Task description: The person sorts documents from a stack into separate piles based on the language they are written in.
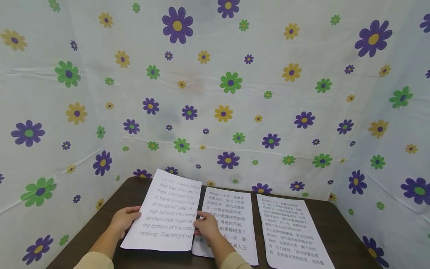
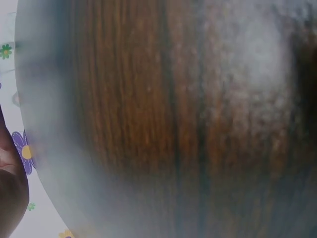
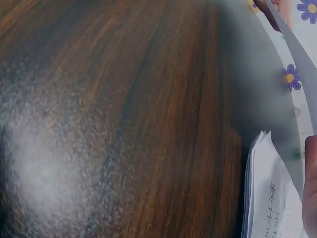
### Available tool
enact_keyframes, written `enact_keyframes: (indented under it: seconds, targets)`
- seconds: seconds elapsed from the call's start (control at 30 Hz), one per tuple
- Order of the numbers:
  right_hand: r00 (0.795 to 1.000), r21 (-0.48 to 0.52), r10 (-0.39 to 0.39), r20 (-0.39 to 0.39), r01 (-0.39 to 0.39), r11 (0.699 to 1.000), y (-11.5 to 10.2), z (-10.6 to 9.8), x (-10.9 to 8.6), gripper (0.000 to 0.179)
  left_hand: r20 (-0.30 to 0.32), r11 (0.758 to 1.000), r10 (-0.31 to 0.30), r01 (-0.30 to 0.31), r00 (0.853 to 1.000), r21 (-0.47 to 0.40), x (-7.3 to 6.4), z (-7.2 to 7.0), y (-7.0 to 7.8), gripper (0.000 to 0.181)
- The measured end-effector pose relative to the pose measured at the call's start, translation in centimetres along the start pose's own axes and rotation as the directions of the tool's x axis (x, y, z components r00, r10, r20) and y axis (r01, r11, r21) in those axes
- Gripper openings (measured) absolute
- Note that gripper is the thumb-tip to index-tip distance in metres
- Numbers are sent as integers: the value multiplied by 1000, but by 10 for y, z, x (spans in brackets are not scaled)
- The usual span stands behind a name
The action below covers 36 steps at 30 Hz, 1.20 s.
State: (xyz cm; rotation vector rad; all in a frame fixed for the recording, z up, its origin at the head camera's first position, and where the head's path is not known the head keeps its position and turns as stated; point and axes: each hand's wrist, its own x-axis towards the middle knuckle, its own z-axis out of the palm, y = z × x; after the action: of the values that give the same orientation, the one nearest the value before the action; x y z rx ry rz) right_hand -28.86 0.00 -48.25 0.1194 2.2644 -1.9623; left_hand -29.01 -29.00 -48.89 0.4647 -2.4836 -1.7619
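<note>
A white paper with large English print (image 1: 168,213) is held up off the table at the left, tilted toward the head camera. My left hand (image 1: 123,220) pinches its left edge, thumb on the front. At the right edge my right hand (image 1: 207,228) grips it the same way, its forearm crossing over a sheaf of Chinese print (image 1: 231,213). The right wrist view catches the raised paper (image 3: 297,54) edge-on, with part of my right hand (image 3: 310,188) at the frame's side. Only a sliver of my left hand (image 2: 10,183) appears in the left wrist view.
Another paper with smaller Chinese print (image 1: 290,228) lies on the right of the dark wood-grain table (image 1: 100,209). White cloth walls with printed flowers (image 1: 201,93) enclose the table at the back and both sides.
</note>
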Motion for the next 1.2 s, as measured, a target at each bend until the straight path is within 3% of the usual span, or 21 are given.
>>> enact_keyframes:
  seconds: [0.33,0.67,0.93,1.2]
  targets:
    - [995,-32,5,95,-2,999,3,6,-3,46,-34,999,-38,39,999,29,4,-1,-5,44]
    - [972,-79,28,233,-10,997,4,12,-5,44,-85,995,-71,77,994,70,12,-4,-12,43]
    - [932,-58,5,363,17,998,0,14,-8,47,-62,990,-89,95,994,104,7,-6,-9,54]
    - [904,-77,-5,428,42,996,-1,15,-9,40,-7,991,-37,38,999,125,2,-9,5,63]
